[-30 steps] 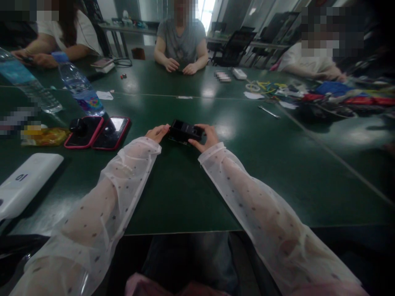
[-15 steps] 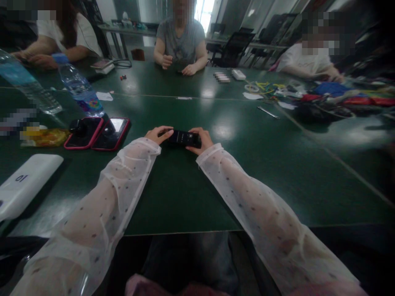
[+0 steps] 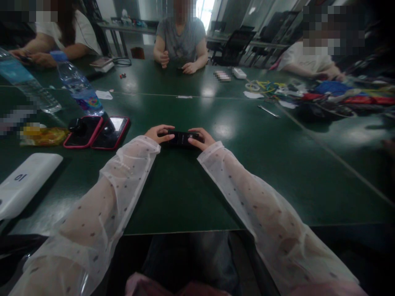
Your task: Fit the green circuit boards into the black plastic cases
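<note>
A black smartphone (image 3: pixel 182 139) is held sideways between my two hands, low over the green table (image 3: pixel 182 193). Small light marks show on its dark screen. My left hand (image 3: pixel 159 135) grips the left end, with the thumb along the front. At the other end my right hand (image 3: pixel 201 139) is closed on the phone, its thumb lying over the screen. Fingers behind the phone are partly hidden. Left of my left hand lie two dark phones with pink-red edges, one (image 3: pixel 112 133) nearer and one (image 3: pixel 80 139) with a black object on it.
Two water bottles, one blue-capped (image 3: pixel 78 86) and one (image 3: pixel 31 84) farther left, are near a yellow packet (image 3: pixel 46 135) and a white power bank (image 3: pixel 27 185). A wrench (image 3: pixel 268 111) lies right, before tangled cables (image 3: pixel 265 87). Across the table sit a person in grey (image 3: pixel 180 41) and two others.
My right thumb has moved from the phone's lower edge onto its screen. The left hand and the phone stay almost in place.
</note>
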A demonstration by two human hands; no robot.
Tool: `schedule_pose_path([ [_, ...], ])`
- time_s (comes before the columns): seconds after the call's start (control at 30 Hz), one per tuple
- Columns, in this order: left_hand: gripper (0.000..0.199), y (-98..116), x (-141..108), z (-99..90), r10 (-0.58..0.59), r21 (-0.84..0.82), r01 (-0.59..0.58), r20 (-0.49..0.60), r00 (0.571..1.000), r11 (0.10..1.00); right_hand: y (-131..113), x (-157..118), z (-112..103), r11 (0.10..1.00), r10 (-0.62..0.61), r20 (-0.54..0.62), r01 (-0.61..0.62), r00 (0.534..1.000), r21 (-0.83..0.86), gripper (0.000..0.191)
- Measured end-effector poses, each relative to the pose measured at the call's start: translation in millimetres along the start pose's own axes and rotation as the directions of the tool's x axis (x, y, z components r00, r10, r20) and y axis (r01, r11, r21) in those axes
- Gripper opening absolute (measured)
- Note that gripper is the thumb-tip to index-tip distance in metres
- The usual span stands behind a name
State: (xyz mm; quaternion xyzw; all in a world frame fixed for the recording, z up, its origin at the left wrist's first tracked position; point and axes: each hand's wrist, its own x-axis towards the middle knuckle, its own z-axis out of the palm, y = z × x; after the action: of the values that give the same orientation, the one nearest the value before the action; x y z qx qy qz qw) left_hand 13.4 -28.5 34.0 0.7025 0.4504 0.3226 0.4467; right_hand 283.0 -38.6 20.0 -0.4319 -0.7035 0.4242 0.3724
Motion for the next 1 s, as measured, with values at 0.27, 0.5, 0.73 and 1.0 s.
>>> schedule_pose_path([
  [0.27,0.081,1.4,-1.9,-1.5,-0.004,0.014,0.004,-0.004,1.0,1.0,-0.3,-0.2,-1.8,1.0,0.01,0.004,-0.01,1.0,0.004,0.058],
  [0.5,0.084,-3.2,3.7,-3.5,-0.036,0.007,0.036,0.016,0.999,0.999,-4.3,-0.8,0.5,1.0,-0.008,-0.003,0.008,1.0,-0.024,0.051],
  [0.73,0.079,-1.8,4.5,-1.4,-0.048,0.057,0.05,-0.034,0.998,0.997,-6.0,1.5,3.0,0.999,-0.024,-0.041,0.023,0.999,-0.037,0.05],
  [1.0,0.077,-1.6,3.1,1.2,-0.008,0.004,0.008,-0.021,1.0,1.0,-4.9,1.2,1.2,1.0,-0.01,-0.029,0.01,1.0,0.001,0.05],
])
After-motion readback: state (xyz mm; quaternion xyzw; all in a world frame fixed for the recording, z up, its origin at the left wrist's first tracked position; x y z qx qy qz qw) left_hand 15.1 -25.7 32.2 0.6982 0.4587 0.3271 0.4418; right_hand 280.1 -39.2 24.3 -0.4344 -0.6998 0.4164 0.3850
